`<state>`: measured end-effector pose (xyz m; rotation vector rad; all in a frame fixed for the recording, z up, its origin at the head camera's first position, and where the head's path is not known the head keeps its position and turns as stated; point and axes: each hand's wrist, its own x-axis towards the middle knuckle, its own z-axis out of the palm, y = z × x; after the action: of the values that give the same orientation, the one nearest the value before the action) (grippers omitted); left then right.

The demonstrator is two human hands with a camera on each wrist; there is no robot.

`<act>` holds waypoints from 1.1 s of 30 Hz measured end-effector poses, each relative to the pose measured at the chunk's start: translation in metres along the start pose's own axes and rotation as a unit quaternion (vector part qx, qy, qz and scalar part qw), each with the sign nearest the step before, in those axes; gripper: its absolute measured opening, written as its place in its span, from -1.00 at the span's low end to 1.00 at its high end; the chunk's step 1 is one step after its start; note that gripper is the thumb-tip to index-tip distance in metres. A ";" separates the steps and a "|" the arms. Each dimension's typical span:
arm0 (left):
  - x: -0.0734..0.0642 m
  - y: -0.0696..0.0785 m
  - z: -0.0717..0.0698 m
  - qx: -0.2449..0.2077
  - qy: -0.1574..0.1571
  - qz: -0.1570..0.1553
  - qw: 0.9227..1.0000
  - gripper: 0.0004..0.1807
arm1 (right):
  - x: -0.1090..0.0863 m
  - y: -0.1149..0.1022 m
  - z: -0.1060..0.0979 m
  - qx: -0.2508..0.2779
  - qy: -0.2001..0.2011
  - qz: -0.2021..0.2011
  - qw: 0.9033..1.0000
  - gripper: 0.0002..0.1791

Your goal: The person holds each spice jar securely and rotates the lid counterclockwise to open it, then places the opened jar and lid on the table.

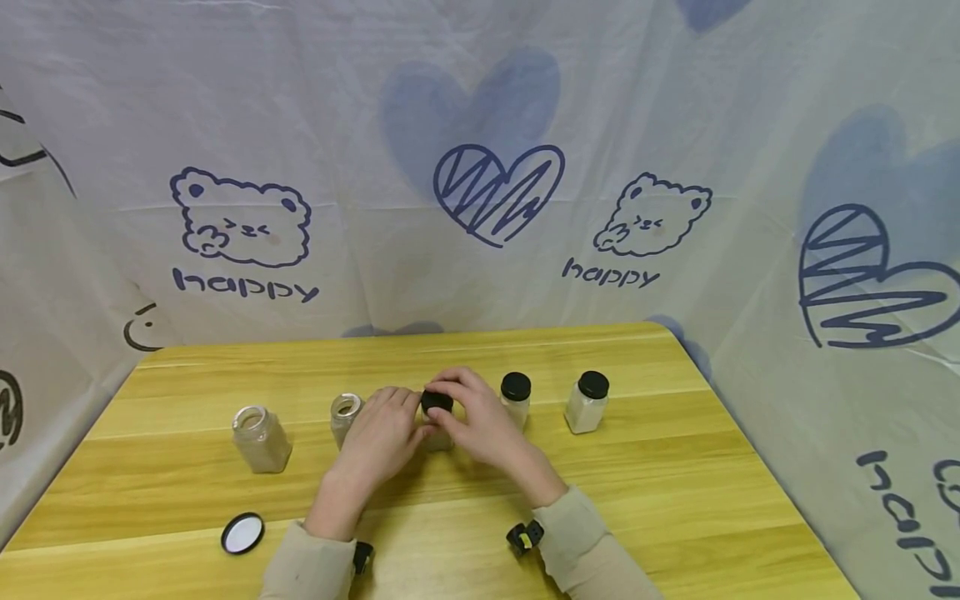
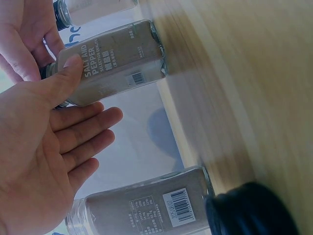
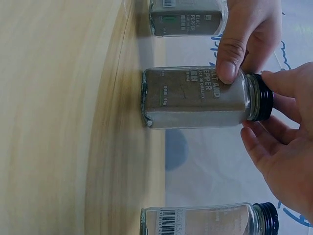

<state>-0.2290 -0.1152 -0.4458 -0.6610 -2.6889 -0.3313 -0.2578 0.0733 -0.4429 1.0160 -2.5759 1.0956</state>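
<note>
Now, left hand pinches jar, other fingers loosely spread; right hand, fingers curled, grips black lid. Jar central on surface, nearer far edge. Slack left pinch might let jar spin; crowding could topple uncapped neighbour.

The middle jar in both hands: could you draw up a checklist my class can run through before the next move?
1. Middle jar upright: ok.
2. Left hand steadying the jar: ok, its thumb lies against the jar's side.
3. Right hand on the black lid: ok, thumb and fingers are at its rim.
4. Black lid fully tight: cannot tell; it sits on the neck, but the pictures don't show how firmly.
5. Every jar lidded: not ok; the far-left jar and the second jar from the left are open.
6. Loose lid within sight: ok, it lies on the table.
</note>
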 end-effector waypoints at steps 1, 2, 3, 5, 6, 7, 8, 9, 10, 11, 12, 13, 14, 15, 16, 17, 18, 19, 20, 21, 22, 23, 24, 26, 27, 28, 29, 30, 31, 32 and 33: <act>0.000 0.000 0.000 0.000 0.000 0.000 1.000 -0.51 | 0.000 0.000 0.000 0.000 -0.001 -0.002 1.000 -0.63; 0.000 0.000 0.000 0.001 0.000 0.000 1.000 -0.51 | 0.000 0.000 0.000 0.001 -0.002 -0.004 1.000 -0.63; 0.000 0.000 0.000 0.001 0.000 -0.001 1.000 -0.51 | 0.000 0.000 0.000 0.002 -0.003 -0.006 1.000 -0.64; 0.000 0.001 0.000 0.001 -0.001 -0.002 1.000 -0.51 | 0.000 -0.001 0.000 0.005 -0.005 -0.008 1.000 -0.65; 0.001 0.001 0.000 0.001 -0.003 -0.004 1.000 -0.51 | 0.000 -0.001 0.000 0.005 -0.006 -0.008 1.000 -0.65; 0.001 0.001 0.000 0.000 -0.004 -0.006 1.000 -0.51 | 0.000 -0.001 0.000 0.006 -0.007 -0.008 1.000 -0.65; 0.001 0.001 0.000 0.000 -0.005 -0.007 1.000 -0.51 | 0.000 -0.001 0.000 0.006 -0.008 -0.008 1.000 -0.65; 0.001 0.002 0.000 -0.002 -0.006 -0.009 1.000 -0.52 | 0.000 0.000 0.000 0.006 -0.009 -0.007 1.000 -0.66; 0.001 0.002 0.000 -0.003 -0.007 -0.011 1.000 -0.52 | 0.000 0.000 0.000 0.006 -0.009 -0.006 1.000 -0.66; 0.001 0.002 0.000 -0.004 -0.007 -0.012 1.000 -0.53 | 0.000 0.000 0.000 0.006 -0.010 -0.006 1.000 -0.66; 0.001 0.002 0.000 -0.004 -0.007 -0.012 1.000 -0.53 | 0.000 0.000 0.000 0.007 -0.008 -0.006 1.000 -0.66; 0.001 0.002 0.000 -0.005 -0.006 -0.012 1.000 -0.54 | 0.000 0.000 0.000 0.010 -0.007 -0.006 1.000 -0.65; 0.001 0.001 0.000 -0.004 -0.005 -0.012 1.000 -0.54 | 0.000 -0.001 -0.001 0.013 -0.005 -0.006 1.000 -0.65; 0.001 0.001 0.000 -0.003 -0.004 -0.011 1.000 -0.54 | 0.000 -0.001 -0.001 0.016 -0.002 -0.007 1.000 -0.65; 0.001 0.001 0.000 -0.001 -0.004 -0.010 1.000 -0.54 | 0.000 -0.002 -0.001 0.020 0.001 -0.008 1.000 -0.65; 0.002 0.000 0.001 0.001 -0.004 -0.009 1.000 -0.54 | 0.000 -0.002 -0.002 0.023 0.005 -0.009 1.000 -0.65; 0.002 0.000 0.001 0.003 -0.003 -0.009 1.000 -0.53 | 0.000 -0.002 -0.002 0.027 0.009 -0.011 1.000 -0.65; 0.002 0.000 0.001 0.005 -0.004 -0.008 1.000 -0.53 | 0.000 -0.003 -0.002 0.031 0.014 -0.011 0.999 -0.65; 0.001 0.000 0.001 0.006 -0.004 -0.007 1.000 -0.52 | -0.001 -0.003 -0.003 0.032 0.020 -0.012 0.999 -0.64; 0.001 0.000 0.001 0.006 -0.005 -0.007 1.000 -0.52 | -0.001 -0.003 -0.003 0.034 0.027 -0.012 0.999 -0.64; 0.001 0.000 0.001 0.006 -0.005 -0.007 1.000 -0.52 | -0.001 -0.003 -0.004 0.036 0.035 -0.013 0.999 -0.63; 0.001 0.000 0.000 0.004 -0.006 -0.008 1.000 -0.53 | -0.001 -0.004 -0.005 0.038 0.044 -0.014 0.998 -0.62; 0.002 0.000 0.000 0.002 -0.007 -0.009 1.000 -0.53 | -0.002 -0.004 -0.006 0.039 0.053 -0.014 0.998 -0.60; 0.002 0.001 -0.001 -0.001 -0.010 -0.012 1.000 -0.53 | -0.004 -0.005 -0.009 0.039 0.070 -0.013 0.997 -0.56; 0.002 0.001 -0.001 -0.003 -0.013 -0.014 1.000 -0.53 | -0.005 -0.006 -0.010 0.041 0.078 -0.014 0.996 -0.54; 0.002 0.001 -0.002 -0.004 -0.015 -0.015 1.000 -0.52 | -0.006 -0.006 -0.011 0.044 0.084 -0.015 0.995 -0.53; 0.002 0.002 -0.002 -0.005 -0.017 -0.016 1.000 -0.51 | -0.007 -0.007 -0.012 0.047 0.089 -0.017 0.995 -0.51; 0.002 0.002 -0.002 -0.005 -0.018 -0.017 1.000 -0.50 | -0.008 -0.008 -0.014 0.051 0.092 -0.018 0.994 -0.50; 0.002 0.002 -0.002 -0.005 -0.019 -0.018 1.000 -0.49 | -0.010 -0.008 -0.015 0.056 0.095 -0.020 0.994 -0.50; 0.002 0.002 -0.002 -0.005 -0.019 -0.018 1.000 -0.49 | -0.011 -0.009 -0.016 0.061 0.095 -0.019 0.993 -0.50; 0.001 0.002 -0.002 -0.005 -0.017 -0.017 1.000 -0.49 | -0.012 -0.010 -0.016 0.067 0.095 -0.020 0.993 -0.51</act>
<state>-0.2286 -0.1135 -0.4434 -0.6289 -2.7359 -0.3444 -0.2437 0.0861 -0.4301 0.9366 -2.3506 1.3020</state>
